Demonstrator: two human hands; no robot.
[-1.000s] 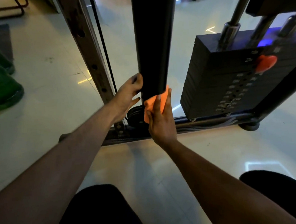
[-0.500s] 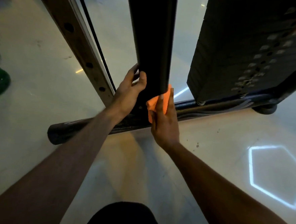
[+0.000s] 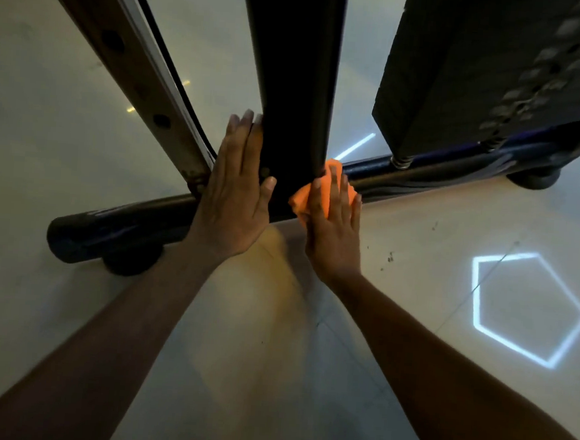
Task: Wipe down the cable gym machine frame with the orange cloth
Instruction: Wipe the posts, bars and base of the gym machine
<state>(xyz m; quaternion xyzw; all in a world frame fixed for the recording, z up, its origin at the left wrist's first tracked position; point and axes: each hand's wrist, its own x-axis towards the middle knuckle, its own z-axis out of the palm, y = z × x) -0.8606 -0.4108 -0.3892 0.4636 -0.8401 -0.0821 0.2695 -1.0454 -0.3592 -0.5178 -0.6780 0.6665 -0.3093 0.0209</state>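
A wide black upright post (image 3: 292, 65) of the cable machine frame rises from a dark base tube (image 3: 117, 221) lying on the floor. My right hand (image 3: 333, 223) presses the orange cloth (image 3: 300, 196) with straight fingers against the foot of the post, where it meets the base tube. Most of the cloth is hidden under that hand. My left hand (image 3: 235, 195) lies flat against the post's left side, fingers straight and thumb spread.
A brown slanted rail with holes (image 3: 134, 68) and a black cable (image 3: 169, 60) run down at the left. The black weight stack (image 3: 481, 68) hangs at the right over the base tube. A rubber foot (image 3: 131, 262) sits under the tube. Pale glossy floor reflects a pentagon light (image 3: 526, 308).
Both hands have slid down the post to its foot. My left hand went from gripping the post's edge to lying flat. The view has dropped closer to the floor.
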